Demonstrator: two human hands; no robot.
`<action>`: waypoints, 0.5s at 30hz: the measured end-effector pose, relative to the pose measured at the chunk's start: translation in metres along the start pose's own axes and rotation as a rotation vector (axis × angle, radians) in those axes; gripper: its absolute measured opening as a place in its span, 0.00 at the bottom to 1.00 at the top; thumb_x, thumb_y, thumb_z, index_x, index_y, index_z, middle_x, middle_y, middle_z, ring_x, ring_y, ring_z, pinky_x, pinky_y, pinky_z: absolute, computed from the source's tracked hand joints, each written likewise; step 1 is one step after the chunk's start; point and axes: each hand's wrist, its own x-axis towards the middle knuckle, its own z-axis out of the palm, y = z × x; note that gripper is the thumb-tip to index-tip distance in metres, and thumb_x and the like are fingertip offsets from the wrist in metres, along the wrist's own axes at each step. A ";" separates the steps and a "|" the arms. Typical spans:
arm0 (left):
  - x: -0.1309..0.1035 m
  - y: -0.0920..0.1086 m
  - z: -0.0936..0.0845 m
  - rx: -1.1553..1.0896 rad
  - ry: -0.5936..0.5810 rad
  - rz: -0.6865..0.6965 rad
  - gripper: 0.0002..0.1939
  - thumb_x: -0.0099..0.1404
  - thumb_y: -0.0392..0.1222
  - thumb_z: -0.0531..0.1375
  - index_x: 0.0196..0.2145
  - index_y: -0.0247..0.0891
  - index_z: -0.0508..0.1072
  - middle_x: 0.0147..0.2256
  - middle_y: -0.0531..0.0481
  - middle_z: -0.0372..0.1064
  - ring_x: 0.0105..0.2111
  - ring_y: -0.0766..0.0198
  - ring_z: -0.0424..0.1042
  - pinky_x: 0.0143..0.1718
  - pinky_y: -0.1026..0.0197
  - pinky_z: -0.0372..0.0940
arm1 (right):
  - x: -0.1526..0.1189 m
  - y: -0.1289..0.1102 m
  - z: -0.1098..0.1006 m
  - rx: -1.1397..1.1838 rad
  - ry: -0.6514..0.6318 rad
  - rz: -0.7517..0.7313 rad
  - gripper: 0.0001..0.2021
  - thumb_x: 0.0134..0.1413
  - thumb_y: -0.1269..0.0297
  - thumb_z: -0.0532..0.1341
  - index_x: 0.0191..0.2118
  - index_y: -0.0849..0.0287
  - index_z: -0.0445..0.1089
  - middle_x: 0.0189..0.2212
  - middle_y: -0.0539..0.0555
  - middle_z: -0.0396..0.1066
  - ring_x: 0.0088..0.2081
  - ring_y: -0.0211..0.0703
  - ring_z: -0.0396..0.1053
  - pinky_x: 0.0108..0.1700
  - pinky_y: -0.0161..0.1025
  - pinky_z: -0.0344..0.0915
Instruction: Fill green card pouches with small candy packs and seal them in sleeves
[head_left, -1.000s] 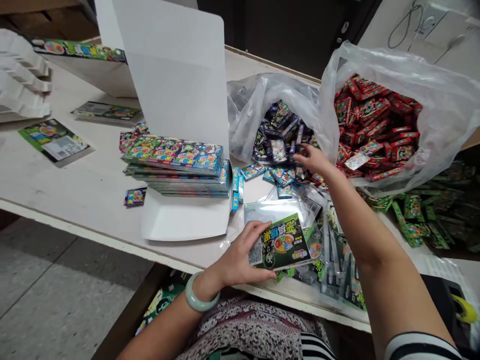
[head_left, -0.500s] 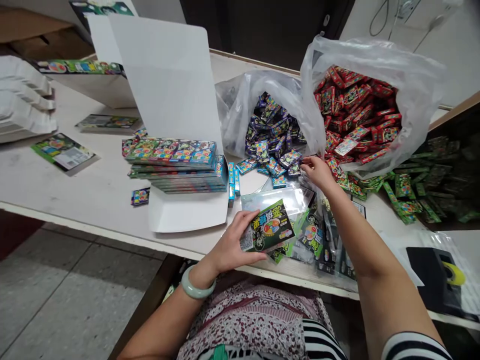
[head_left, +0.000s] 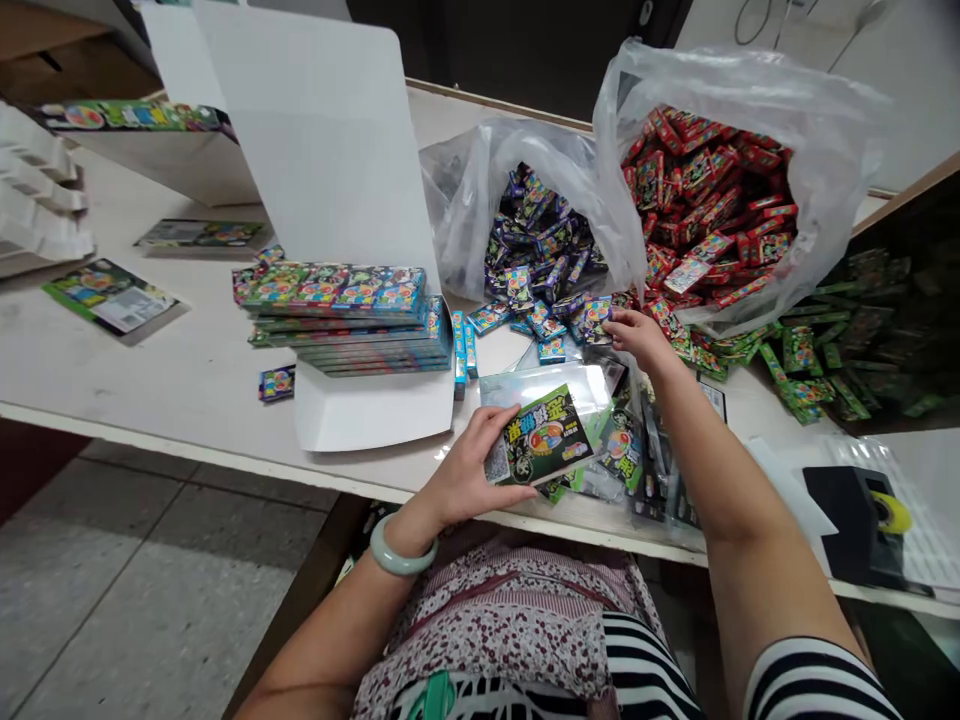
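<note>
While the left hand holds packaging, the table edge runs near.

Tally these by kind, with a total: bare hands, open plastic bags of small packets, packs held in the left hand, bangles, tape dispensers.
Hands: 2 (left hand, right hand)
Open bags: 2 (purple-packet bag, red-packet bag)
Printed pack: 1
Bangle: 1
Tape dispenser: 1
Total: 7
</note>
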 end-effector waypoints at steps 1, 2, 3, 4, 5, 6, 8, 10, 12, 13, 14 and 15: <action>-0.001 -0.001 0.001 0.008 0.004 0.005 0.51 0.56 0.60 0.70 0.69 0.48 0.53 0.57 0.40 0.58 0.56 0.45 0.65 0.59 0.38 0.67 | -0.010 0.001 -0.007 0.039 0.001 0.007 0.12 0.44 0.60 0.67 0.34 0.56 0.67 0.27 0.47 0.68 0.28 0.37 0.66 0.32 0.37 0.68; -0.001 -0.002 0.001 0.020 0.007 0.009 0.50 0.56 0.60 0.70 0.69 0.48 0.53 0.56 0.41 0.58 0.56 0.45 0.65 0.59 0.38 0.67 | -0.023 0.001 -0.015 0.091 -0.001 0.002 0.15 0.43 0.59 0.68 0.37 0.56 0.68 0.28 0.46 0.68 0.28 0.37 0.67 0.31 0.36 0.67; -0.002 -0.002 0.002 0.041 0.010 0.012 0.50 0.56 0.60 0.70 0.69 0.48 0.53 0.56 0.41 0.58 0.57 0.46 0.65 0.59 0.38 0.67 | -0.038 0.001 -0.022 0.152 -0.006 -0.017 0.19 0.41 0.58 0.69 0.42 0.54 0.68 0.29 0.46 0.68 0.29 0.38 0.67 0.30 0.35 0.67; -0.002 -0.003 0.003 0.071 0.014 0.015 0.50 0.56 0.60 0.70 0.69 0.47 0.53 0.56 0.40 0.58 0.57 0.46 0.65 0.59 0.38 0.67 | -0.055 0.001 -0.030 0.217 -0.010 -0.053 0.24 0.40 0.58 0.69 0.47 0.52 0.67 0.31 0.47 0.69 0.30 0.38 0.68 0.29 0.35 0.67; -0.002 -0.004 0.005 0.109 0.020 0.020 0.50 0.56 0.61 0.69 0.69 0.46 0.53 0.56 0.40 0.58 0.57 0.46 0.65 0.59 0.39 0.66 | -0.073 0.000 -0.038 0.274 -0.010 -0.102 0.29 0.39 0.57 0.70 0.51 0.50 0.66 0.33 0.47 0.69 0.32 0.40 0.69 0.28 0.35 0.67; -0.001 -0.005 0.006 0.152 0.026 0.026 0.50 0.56 0.61 0.69 0.69 0.45 0.53 0.56 0.39 0.58 0.57 0.45 0.65 0.60 0.38 0.66 | -0.093 -0.001 -0.045 0.310 -0.006 -0.155 0.32 0.39 0.57 0.70 0.54 0.47 0.64 0.35 0.48 0.70 0.33 0.41 0.70 0.28 0.35 0.67; 0.001 -0.005 0.009 0.232 0.029 0.042 0.51 0.56 0.62 0.69 0.69 0.42 0.54 0.56 0.38 0.58 0.57 0.44 0.64 0.60 0.38 0.64 | -0.133 -0.004 -0.056 0.288 0.014 -0.239 0.33 0.42 0.56 0.70 0.56 0.45 0.63 0.38 0.50 0.71 0.35 0.43 0.70 0.28 0.37 0.69; 0.004 -0.004 0.013 0.282 0.014 0.067 0.52 0.55 0.62 0.70 0.69 0.40 0.55 0.56 0.37 0.59 0.57 0.43 0.63 0.61 0.37 0.62 | -0.169 -0.006 -0.062 0.204 0.028 -0.275 0.31 0.46 0.55 0.70 0.57 0.43 0.63 0.40 0.51 0.71 0.34 0.44 0.71 0.29 0.38 0.70; 0.008 -0.002 0.017 0.303 -0.012 0.101 0.52 0.55 0.62 0.69 0.68 0.40 0.55 0.56 0.37 0.59 0.57 0.43 0.63 0.62 0.38 0.62 | -0.196 -0.004 -0.063 0.136 0.035 -0.287 0.29 0.48 0.55 0.69 0.56 0.43 0.62 0.40 0.51 0.70 0.33 0.43 0.71 0.31 0.39 0.70; 0.010 -0.001 0.020 0.309 -0.023 0.122 0.52 0.55 0.63 0.69 0.68 0.40 0.54 0.56 0.37 0.59 0.58 0.43 0.63 0.61 0.39 0.62 | -0.206 -0.002 -0.062 0.115 0.038 -0.290 0.28 0.49 0.55 0.68 0.56 0.43 0.62 0.39 0.51 0.69 0.33 0.43 0.71 0.32 0.39 0.70; 0.012 0.000 0.022 0.314 -0.034 0.142 0.52 0.55 0.63 0.69 0.68 0.39 0.54 0.56 0.37 0.59 0.58 0.43 0.63 0.61 0.39 0.62 | -0.214 0.002 -0.060 0.098 0.034 -0.291 0.27 0.49 0.55 0.68 0.56 0.44 0.62 0.39 0.51 0.69 0.33 0.42 0.71 0.32 0.39 0.70; 0.013 0.001 0.024 0.319 -0.045 0.160 0.51 0.55 0.63 0.69 0.68 0.39 0.54 0.56 0.37 0.59 0.58 0.43 0.63 0.61 0.39 0.62 | -0.220 0.006 -0.059 0.079 0.013 -0.287 0.27 0.50 0.55 0.68 0.55 0.44 0.62 0.39 0.50 0.69 0.32 0.42 0.71 0.32 0.39 0.69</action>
